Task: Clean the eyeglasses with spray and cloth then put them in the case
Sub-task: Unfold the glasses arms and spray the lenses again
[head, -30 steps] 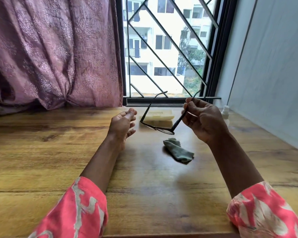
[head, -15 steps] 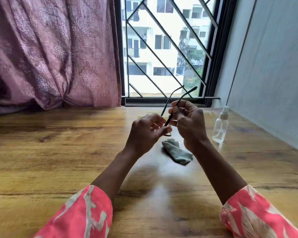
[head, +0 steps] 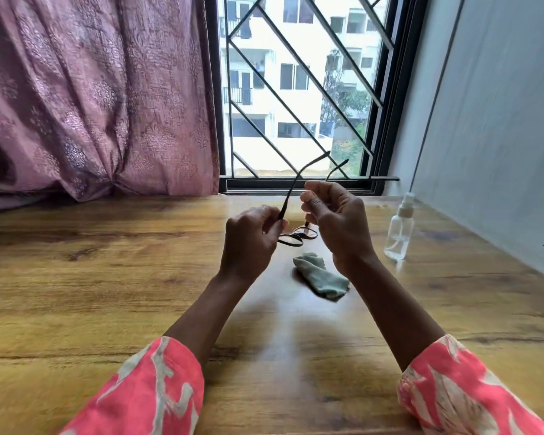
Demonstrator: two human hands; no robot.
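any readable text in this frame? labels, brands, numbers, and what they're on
None readable.
Spray bottle: clear, no label visible.
Eyeglasses: dark frame, any marking too small to tell.
Cloth: plain green, no print.
Building outside the window: no signs legible.

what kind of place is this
Probably a room in a flat: a wooden table stands at a barred window with a pink curtain, and another apartment block shows outside.
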